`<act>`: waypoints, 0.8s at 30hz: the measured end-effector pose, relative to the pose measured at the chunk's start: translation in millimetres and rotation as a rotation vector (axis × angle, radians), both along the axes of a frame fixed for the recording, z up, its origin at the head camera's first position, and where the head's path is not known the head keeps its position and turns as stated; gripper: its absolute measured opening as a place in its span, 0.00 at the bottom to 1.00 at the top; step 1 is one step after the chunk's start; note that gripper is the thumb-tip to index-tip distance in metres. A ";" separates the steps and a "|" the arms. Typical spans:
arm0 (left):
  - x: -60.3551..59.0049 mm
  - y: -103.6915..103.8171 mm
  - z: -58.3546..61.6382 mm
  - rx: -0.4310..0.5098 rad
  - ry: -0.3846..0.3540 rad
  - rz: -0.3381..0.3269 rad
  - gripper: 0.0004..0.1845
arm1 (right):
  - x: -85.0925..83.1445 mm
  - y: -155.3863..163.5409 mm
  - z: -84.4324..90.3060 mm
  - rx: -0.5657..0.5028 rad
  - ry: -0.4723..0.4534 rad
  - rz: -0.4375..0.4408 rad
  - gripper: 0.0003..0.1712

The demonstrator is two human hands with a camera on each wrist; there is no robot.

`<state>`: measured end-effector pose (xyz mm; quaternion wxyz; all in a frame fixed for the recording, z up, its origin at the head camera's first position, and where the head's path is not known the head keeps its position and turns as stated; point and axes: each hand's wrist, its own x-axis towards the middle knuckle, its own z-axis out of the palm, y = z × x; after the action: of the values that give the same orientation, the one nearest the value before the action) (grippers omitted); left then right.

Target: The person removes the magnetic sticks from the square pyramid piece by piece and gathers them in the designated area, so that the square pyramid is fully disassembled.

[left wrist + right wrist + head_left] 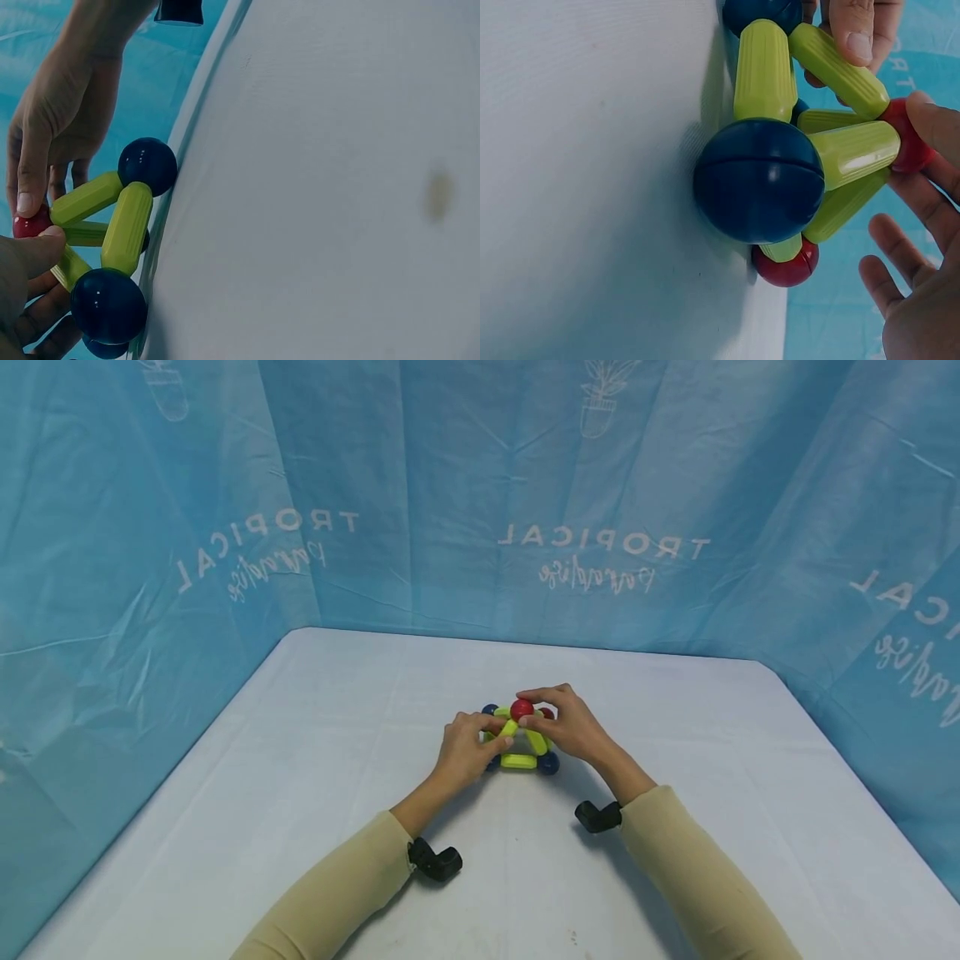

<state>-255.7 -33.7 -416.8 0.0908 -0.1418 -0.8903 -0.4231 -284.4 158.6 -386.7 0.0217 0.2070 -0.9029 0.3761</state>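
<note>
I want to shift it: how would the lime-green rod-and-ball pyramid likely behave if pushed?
The lime-green rod-and-ball pyramid probably resists tipping: wide base, single glossy red ball on top. It would likely slide, not roll, since ribbed rods link its glossy blue balls.

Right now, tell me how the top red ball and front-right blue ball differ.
The top red ball is at the peak; the front-right blue ball sits at the base. The right hand pinches the red ball; no hand touches the blue one. Both are round and meet lime rods.
</note>
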 end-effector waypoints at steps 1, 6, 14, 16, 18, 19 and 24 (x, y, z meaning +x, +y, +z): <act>0.4 0.8 0.0 -0.003 -0.006 -0.001 0.13 | 0.9 1.0 0.2 0.001 0.006 0.003 0.26; 4.4 5.8 0.4 -0.015 -0.039 -0.009 0.13 | 7.0 7.7 -0.2 0.022 0.012 -0.008 0.26; 13.3 12.4 2.0 -0.016 -0.034 -0.042 0.13 | 19.2 17.3 -0.5 0.021 0.015 -0.010 0.26; 14.7 13.5 1.7 -0.016 -0.032 -0.047 0.13 | 22.2 18.6 -0.3 0.023 0.021 -0.012 0.26; 15.5 14.5 1.3 -0.022 -0.028 -0.051 0.13 | 24.5 19.4 0.0 0.024 0.028 -0.017 0.26; 15.8 14.9 1.1 -0.026 -0.025 -0.051 0.14 | 25.5 19.5 0.3 0.026 0.031 -0.019 0.26; 16.1 16.7 0.7 -0.039 -0.007 -0.054 0.14 | 28.7 19.2 1.5 0.028 0.038 -0.025 0.25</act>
<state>-239.5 -17.0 -416.2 0.0737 -0.1661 -0.8945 -0.4084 -255.7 177.8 -385.2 0.0408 0.2032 -0.9099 0.3592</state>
